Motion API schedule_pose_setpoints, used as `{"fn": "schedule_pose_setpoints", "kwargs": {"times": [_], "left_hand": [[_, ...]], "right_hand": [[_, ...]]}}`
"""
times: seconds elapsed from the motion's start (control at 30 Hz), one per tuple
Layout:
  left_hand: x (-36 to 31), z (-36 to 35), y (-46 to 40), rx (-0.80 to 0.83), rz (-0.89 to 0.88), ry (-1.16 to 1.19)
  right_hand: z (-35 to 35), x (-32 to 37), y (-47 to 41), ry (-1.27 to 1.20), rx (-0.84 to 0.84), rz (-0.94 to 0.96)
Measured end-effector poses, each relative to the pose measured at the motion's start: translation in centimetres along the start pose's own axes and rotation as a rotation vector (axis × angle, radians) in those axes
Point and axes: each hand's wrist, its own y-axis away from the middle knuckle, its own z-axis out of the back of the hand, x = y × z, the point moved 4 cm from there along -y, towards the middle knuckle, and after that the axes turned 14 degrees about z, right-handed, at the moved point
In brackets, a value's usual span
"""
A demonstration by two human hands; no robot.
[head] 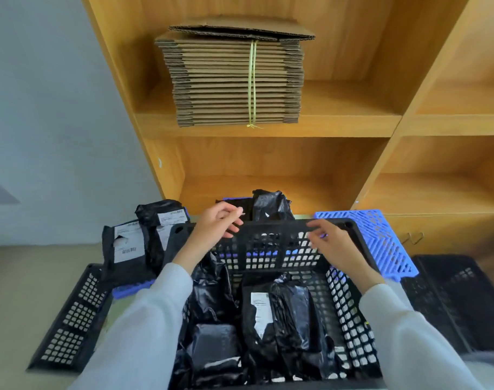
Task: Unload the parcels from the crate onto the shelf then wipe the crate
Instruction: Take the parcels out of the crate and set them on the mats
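Both hands empty at crate (271,229) far rim: left hand (216,220) fingers loosely curled, right hand (328,239) fingers spread. Parcels (271,316) in crate, unloaded yet. Risk: slick bags slipping when grabbed; shelf (268,190) reach far.

A parcel storeroom: wooden shelving (268,125), bundled flat cartons (234,80), crates (268,229) of bagged parcels (274,313).

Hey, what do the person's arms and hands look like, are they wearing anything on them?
Both arms wear long, loose, pale grey-white sleeves ending at the wrists. The left hand and right hand are bare: no gloves, and no rings, watch or bracelets show.
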Motion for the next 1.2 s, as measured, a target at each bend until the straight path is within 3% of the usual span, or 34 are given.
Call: {"fn": "schedule_pose_setpoints", "kwargs": {"times": [0.2,0.37,0.5,0.6,0.8,0.93,1.2], "left_hand": [[6.2,-3.6,1.3,0.072,0.132,-0.016],[13.0,-8.0,1.3,0.265,0.550,-0.008],[17.2,-11.0,1.2,0.245,0.720,-0.075],[18.2,-12.7,0.7,0.181,0.763,-0.068],[18.2,-14.9,-0.9,0.220,0.811,-0.053],[18.2,-16.6,-1.5,0.224,0.823,-0.018],[16.2,-19.9,-1.0,0.293,0.857,0.314]], "right_hand": [[-3.9,-3.5,3.9,-0.069,0.145,-0.182],[-7.3,-7.1,5.9,-0.181,0.286,-0.406],[-9.3,-9.1,6.9,-0.228,0.423,-0.544],[-10.0,-9.9,7.2,-0.170,0.519,-0.541],[-11.5,-10.3,7.6,-0.064,0.672,-0.494],[-12.2,-11.0,7.3,-0.094,0.672,-0.513],[-12.9,-12.2,7.4,-0.171,0.623,-0.529]]}}
